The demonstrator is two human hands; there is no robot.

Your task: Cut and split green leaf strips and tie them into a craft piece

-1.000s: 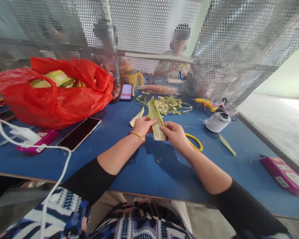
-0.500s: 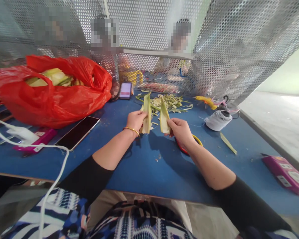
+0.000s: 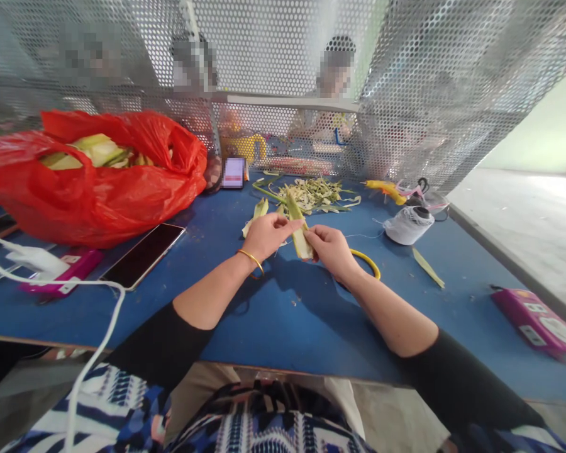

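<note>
Between both hands, a pale green husk strip stands tilted over the blue table. My right hand pinches its right edge near the lower end. The fingers of my left hand are closed at the strip's left side, fingertips touching it. Another husk piece shows just behind my left hand; whether that hand also grips it I cannot tell. Beyond the hands lies a pile of green husk scraps. A yellow-handled ring is partly hidden behind my right wrist.
A red plastic bag of husks fills the left, near a dark phone, a white cable and a power bank. At right are white thread, a husk sliver and a magenta box. Perforated mesh stands behind.
My left hand has moved right, bringing its fingers to the strip in my right hand. The husk piece that stood upright in my left hand now shows lower, behind it.
</note>
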